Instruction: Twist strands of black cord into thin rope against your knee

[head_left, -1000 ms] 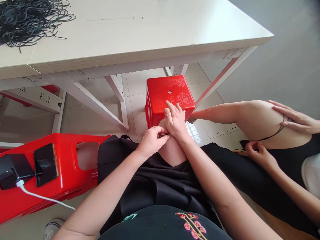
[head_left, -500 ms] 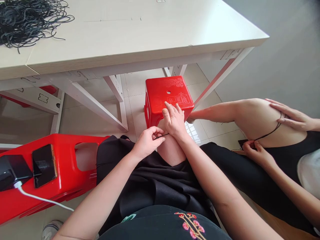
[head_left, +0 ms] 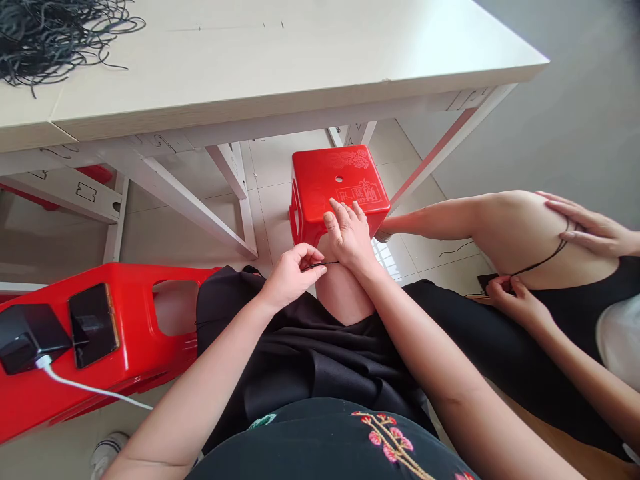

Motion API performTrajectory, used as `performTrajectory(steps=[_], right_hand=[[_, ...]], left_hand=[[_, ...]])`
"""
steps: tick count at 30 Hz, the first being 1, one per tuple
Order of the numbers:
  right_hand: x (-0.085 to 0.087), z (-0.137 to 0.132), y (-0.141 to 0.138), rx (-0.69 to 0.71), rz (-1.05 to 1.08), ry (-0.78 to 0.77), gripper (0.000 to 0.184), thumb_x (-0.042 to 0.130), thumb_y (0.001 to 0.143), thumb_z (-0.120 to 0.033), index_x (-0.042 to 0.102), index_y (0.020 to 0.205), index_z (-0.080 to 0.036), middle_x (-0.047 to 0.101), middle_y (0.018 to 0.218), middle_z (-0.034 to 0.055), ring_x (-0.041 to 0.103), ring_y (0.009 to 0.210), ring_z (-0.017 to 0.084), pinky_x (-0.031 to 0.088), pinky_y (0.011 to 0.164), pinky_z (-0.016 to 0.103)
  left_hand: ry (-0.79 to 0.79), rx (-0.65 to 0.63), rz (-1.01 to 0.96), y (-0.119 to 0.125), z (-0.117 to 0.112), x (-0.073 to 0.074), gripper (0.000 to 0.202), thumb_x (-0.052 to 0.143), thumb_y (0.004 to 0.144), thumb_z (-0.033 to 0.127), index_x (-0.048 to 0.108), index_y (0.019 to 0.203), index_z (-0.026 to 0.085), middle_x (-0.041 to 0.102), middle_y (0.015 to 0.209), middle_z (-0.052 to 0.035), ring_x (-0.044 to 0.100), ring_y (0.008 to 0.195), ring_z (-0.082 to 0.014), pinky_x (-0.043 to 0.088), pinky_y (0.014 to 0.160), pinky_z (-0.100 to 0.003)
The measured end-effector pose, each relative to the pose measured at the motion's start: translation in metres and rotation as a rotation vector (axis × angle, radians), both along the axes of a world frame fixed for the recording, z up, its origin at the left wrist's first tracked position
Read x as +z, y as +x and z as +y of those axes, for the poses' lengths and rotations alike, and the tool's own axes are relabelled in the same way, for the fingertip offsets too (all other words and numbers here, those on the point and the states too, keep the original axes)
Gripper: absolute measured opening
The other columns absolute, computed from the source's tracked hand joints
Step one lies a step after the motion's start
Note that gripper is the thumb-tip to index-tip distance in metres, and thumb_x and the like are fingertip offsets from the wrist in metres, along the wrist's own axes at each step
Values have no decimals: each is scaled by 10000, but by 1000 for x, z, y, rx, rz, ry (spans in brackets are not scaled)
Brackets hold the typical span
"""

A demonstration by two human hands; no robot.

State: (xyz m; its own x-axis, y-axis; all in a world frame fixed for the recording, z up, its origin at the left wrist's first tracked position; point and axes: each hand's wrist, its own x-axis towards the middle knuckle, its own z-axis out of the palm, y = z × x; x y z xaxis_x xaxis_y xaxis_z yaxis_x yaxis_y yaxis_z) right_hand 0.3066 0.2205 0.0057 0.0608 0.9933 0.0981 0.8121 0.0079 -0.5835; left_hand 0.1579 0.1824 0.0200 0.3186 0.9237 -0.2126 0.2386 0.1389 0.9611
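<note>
My left hand (head_left: 294, 275) is closed, with thumb and fingers pinching a thin black cord (head_left: 331, 262) against my bare leg (head_left: 344, 297). From the pinch the cord runs right across the skin and disappears under my right hand (head_left: 350, 233). That hand lies flat on the leg, fingers stretched out and slightly apart, its heel over the cord. How the cord's hidden part lies under the palm cannot be seen. Just beyond my fingertips is a red plastic stool (head_left: 340, 187).
A pale table (head_left: 280, 67) carries a tangled pile of black cords (head_left: 55, 40). On a red stool (head_left: 135, 320) at left lie a phone (head_left: 93, 325) and a black device (head_left: 30, 339) with a white cable. At right, another person's hands (head_left: 520, 303) hold black cord on their leg.
My left hand has shifted slightly left, and a bit more cord shows between my hands. My right hand keeps its place on the leg. The whole view has shifted a little.
</note>
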Motion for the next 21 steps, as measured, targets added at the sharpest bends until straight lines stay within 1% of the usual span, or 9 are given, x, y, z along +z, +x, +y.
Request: performTrajectory(steps=[2, 5, 7, 10, 13, 21], right_hand=[[-1, 1, 1, 3, 2, 4, 714, 150, 885, -639, 420, 1366, -186, 467, 1381, 116, 246, 1368, 322, 237, 1065, 592], [-3, 1, 2, 25, 18, 33, 673, 153, 893, -626, 427, 1354, -220, 468, 1381, 95, 276, 1358, 299, 214, 1083, 584], [-4, 1, 2, 22, 29, 42, 653, 160, 896, -621, 436, 1343, -232, 468, 1380, 90, 283, 1356, 291, 208, 1087, 583], [-2, 0, 1, 6, 28, 24, 685, 155, 889, -632, 437, 1347, -208, 462, 1384, 109, 270, 1362, 301, 214, 1079, 595], [-1, 0, 1, 11, 18, 12, 697, 143, 889, -632, 429, 1354, -199, 460, 1385, 110, 268, 1365, 296, 218, 1079, 593], [-4, 1, 3, 26, -27, 48, 621, 161, 912, -591, 426, 1349, -238, 474, 1374, 83, 294, 1354, 280, 214, 1093, 571]], left_hand=[[2, 2, 12, -1, 0, 1, 179, 676, 663, 261, 573, 770, 161, 597, 733, 8, 564, 703, -114, 479, 719, -277], [-3, 6, 37, -1, 0, 2, 168, 680, 661, 271, 584, 741, 159, 598, 712, 10, 556, 675, -110, 482, 699, -274], [-9, 12, 38, -1, 1, 1, 171, 687, 655, 271, 593, 742, 157, 608, 716, 7, 561, 677, -111, 487, 704, -275], [-19, 21, 42, -2, 1, 0, 180, 697, 650, 278, 607, 746, 155, 626, 726, 1, 572, 687, -115, 494, 714, -277], [-26, 25, 57, -2, 2, -1, 201, 705, 649, 300, 624, 759, 152, 641, 731, -6, 581, 695, -120, 498, 716, -279], [7, 20, 112, -4, 2, 1, 226, 705, 661, 334, 652, 778, 148, 664, 754, -22, 588, 700, -128, 497, 721, -285]])
